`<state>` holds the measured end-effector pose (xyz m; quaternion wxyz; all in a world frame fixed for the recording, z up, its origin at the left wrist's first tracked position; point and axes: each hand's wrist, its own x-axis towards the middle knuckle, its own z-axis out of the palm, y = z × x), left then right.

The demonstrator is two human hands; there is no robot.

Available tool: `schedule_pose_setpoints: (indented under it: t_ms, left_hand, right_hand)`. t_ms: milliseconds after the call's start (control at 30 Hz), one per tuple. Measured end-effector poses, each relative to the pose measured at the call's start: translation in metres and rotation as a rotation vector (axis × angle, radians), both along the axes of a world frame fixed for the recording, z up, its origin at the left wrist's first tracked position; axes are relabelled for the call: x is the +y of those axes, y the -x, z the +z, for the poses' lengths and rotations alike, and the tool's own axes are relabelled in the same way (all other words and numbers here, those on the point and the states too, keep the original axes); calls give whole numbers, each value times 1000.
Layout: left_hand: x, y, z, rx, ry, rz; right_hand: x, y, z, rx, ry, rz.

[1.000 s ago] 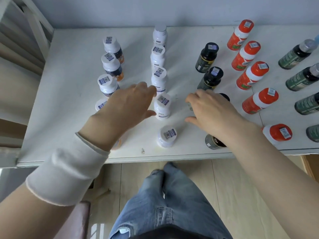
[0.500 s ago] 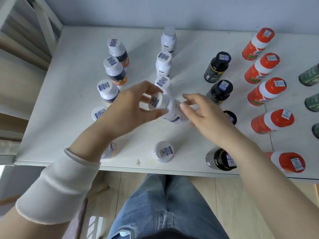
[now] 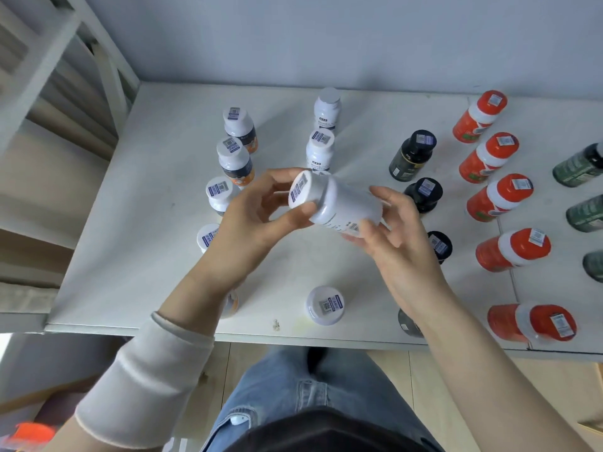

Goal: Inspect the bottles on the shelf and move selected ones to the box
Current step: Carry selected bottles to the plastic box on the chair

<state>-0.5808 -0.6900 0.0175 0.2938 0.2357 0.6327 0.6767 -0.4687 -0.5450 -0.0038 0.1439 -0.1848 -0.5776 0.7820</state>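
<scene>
– White shelf under a pale wall, and it was crowded with bottles. What did the hands have?

– One white bottle, held up off the shelf, tipped on its side between both hands, right over the middle row!

– And the grip?

– Left hand pinched the cap end, thumb underneath, fingers curled over the top. Right hand wrapped the base end, fingers bent round it, thumb on the printed label. Both were clamped on that bottle.

– Which way did the cap face?

– Left and towards the camera, barcode sticker showing.

– And what stood on the shelf?

– White-capped bottles with dark and orange labels in a column at the left, partly hidden by the left hand. Plain white bottles stood behind the held one, and a lone white bottle sat near the front edge. Black bottles were lined up just right of the hands, then a column of orange-capped bottles, then green bottles at the far right edge.

– Anything of the person?

– A white sleeve on the left forearm, a bare right forearm, and blue jeans below the shelf edge.
</scene>
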Motion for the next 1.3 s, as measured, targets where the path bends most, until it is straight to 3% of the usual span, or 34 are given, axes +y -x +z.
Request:
schedule_pose_setpoints:
  t_ms: [100, 267, 400, 533, 600, 733, 800, 933, 1067, 1133, 1300]
  left_hand:
    - [-3, 1, -5, -64, -51, -12]
    - [4, -1, -10, -136, -89, -2]
    - [10, 2, -10, -145, -118, 34]
    - [10, 1, -16, -274, -183, 21]
    - [12, -3, -20, -364, -172, 12]
    - [20, -7, -23, -552, -132, -31]
    - [24, -4, -22, -553, -96, -6]
    - [29, 4, -21, -436, -63, 49]
    - [27, 11, -19, -226, -25, 22]
    - [24, 13, -20, -32, 32, -14]
    - [18, 12, -37, 499, 259, -198]
  right_hand:
    - [3, 0, 3, -43, 150, 29]
    - [1, -2, 4, 15, -78, 5]
    - [-4, -4, 4, 60, -35, 11]
    - [-3, -6, 5, 31, 33, -36]
    - [-7, -5, 7, 11, -123, -95]
    - [-14, 6, 12, 50, -819, -305]
    - [-15, 7, 8, 100, -960, -318]
    - [-14, -2, -6, 78, -1090, -249]
    - [-8, -9, -12, -2, -1034, -162]
    - [1, -15, -11, -114, -1042, -71]
    - [22, -16, -6, -404, -1369, 130]
